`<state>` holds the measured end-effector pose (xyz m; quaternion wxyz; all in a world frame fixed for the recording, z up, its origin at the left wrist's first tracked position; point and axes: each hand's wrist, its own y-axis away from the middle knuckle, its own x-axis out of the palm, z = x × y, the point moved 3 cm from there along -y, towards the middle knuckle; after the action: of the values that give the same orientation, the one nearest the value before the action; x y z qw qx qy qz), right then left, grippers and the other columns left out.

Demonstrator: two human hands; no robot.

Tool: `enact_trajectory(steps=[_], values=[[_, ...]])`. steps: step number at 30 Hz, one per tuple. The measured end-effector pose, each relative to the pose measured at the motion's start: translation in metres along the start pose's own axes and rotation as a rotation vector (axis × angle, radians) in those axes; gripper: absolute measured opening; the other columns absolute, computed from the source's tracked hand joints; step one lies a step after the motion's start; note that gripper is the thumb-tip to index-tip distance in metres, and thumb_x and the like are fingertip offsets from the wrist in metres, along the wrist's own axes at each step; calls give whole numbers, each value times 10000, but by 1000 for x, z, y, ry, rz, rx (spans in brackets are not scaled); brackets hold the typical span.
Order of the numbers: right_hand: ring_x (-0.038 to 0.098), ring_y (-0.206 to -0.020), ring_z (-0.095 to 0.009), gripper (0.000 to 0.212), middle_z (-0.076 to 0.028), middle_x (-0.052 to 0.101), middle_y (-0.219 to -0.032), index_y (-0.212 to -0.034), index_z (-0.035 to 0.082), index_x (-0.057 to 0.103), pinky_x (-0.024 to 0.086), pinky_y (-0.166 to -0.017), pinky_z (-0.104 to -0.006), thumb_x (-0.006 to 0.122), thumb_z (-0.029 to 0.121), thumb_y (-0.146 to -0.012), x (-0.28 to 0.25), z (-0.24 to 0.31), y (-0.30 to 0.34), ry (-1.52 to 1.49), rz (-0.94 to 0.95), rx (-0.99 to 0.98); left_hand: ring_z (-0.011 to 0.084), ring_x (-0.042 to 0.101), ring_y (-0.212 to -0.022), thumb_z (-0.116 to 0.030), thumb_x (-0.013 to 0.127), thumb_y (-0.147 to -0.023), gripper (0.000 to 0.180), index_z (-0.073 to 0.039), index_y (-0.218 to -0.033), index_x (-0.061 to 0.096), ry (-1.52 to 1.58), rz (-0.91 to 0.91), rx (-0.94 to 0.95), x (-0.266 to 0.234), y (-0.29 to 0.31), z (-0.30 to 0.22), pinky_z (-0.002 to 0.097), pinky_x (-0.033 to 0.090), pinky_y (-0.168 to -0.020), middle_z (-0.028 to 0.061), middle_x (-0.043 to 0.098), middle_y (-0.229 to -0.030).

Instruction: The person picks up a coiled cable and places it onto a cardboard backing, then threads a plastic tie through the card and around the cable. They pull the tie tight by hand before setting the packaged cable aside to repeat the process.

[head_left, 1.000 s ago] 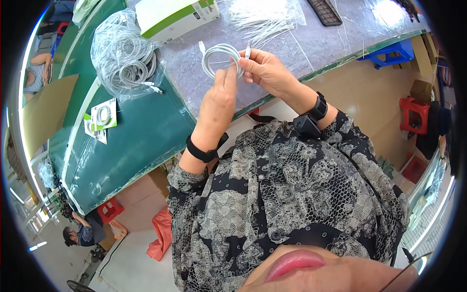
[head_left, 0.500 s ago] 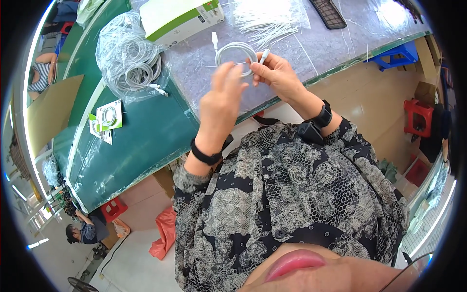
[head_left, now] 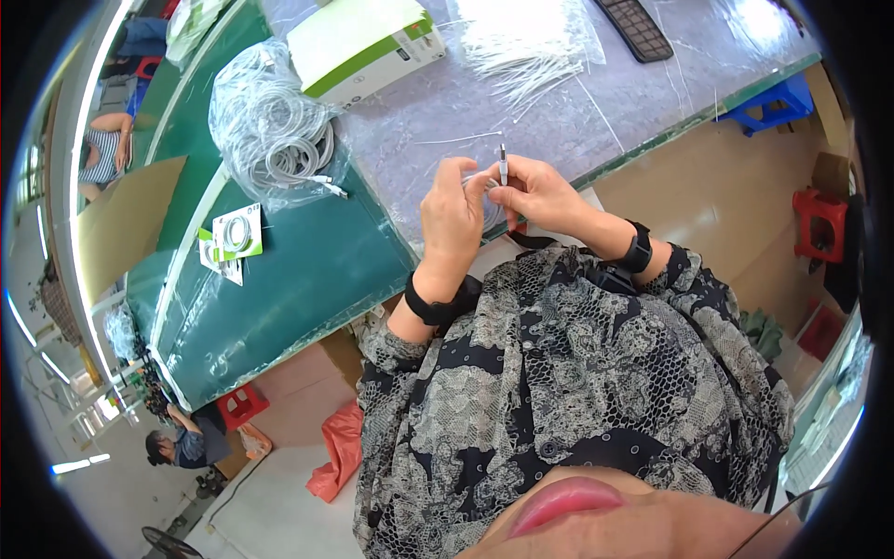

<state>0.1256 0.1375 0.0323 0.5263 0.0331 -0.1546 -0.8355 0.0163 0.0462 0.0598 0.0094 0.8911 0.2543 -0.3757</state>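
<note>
A coiled white cable (head_left: 490,207) is held between my two hands near the table's front edge, largely covered by fingers. One of its plugs (head_left: 504,168) points up beside my right thumb. My right hand (head_left: 542,196) is closed on the coil. My left hand (head_left: 451,216) pinches the coil's left side with thumb and forefinger. Just beyond them, a loose thin white tie (head_left: 456,139) lies on the grey tabletop. A clear bag of coiled cables (head_left: 279,140) rests to the left, and a bundle of white ties (head_left: 521,42) lies at the back.
A white and green box (head_left: 368,58) stands behind the cable bag. Packaged cables on cards (head_left: 237,235) lie on the green table (head_left: 307,261). A dark slotted tray (head_left: 637,30) is at the back right. Blue (head_left: 771,104) and red stools (head_left: 819,226) stand right. People sit far left.
Both hands have come lower and closer to my body with the coil, now mostly covered. My left hand, blurred before, grips it. The plug stands upright. The view has shifted slightly.
</note>
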Motion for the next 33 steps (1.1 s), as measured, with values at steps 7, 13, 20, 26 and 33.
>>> enact_trajectory(steps=[7, 13, 20, 26, 33], values=[[593, -541, -132, 143, -67, 530, -647, -857, -12, 494, 471, -474, -270, 597, 87, -867, 3, 1, 2, 81, -112, -151, 356, 618, -620, -213, 460, -970, 328, -14, -1229, 420, 176, -47, -5, 12, -6, -6, 395, 479, -544, 134, 638, -699], [580, -526, -134, 135, -71, 529, -666, -849, -9, 489, 469, -480, -276, 601, 66, -853, -1, 9, 3, 33, -163, -188, 335, 620, -624, -276, 404, -993, 366, -11, -1246, 412, 195, 94, -219, 19, -8, -17, 375, 478, -558, 147, 631, -710], [550, -576, -79, 112, -10, 560, -746, -933, 25, 532, 450, -501, -215, 600, 98, -881, -33, -18, -32, -321, -7, 3, 314, 605, -830, -349, 469, -958, 435, -14, -1233, 429, 201, 192, -64, -2, -67, 25, 414, 458, -745, 162, 611, -886], [533, -654, -68, 196, -2, 566, -879, -1064, 48, 547, 453, -547, -206, 598, 151, -905, -68, 2, -16, -762, -135, -25, 260, 503, -1056, -362, 710, -745, 543, -76, -1156, 499, -955, -210, 271, -97, -141, 26, 461, 370, -908, 90, 561, -1030], [544, -668, -83, 198, -13, 588, -902, -1106, 63, 539, 481, -617, -248, 571, 100, -913, -56, -22, -8, -1000, -11, 9, 231, 582, -910, -293, 732, -721, 337, -105, -939, 558, -939, -104, 161, -123, -164, 58, 464, 372, -893, 58, 589, -925]])
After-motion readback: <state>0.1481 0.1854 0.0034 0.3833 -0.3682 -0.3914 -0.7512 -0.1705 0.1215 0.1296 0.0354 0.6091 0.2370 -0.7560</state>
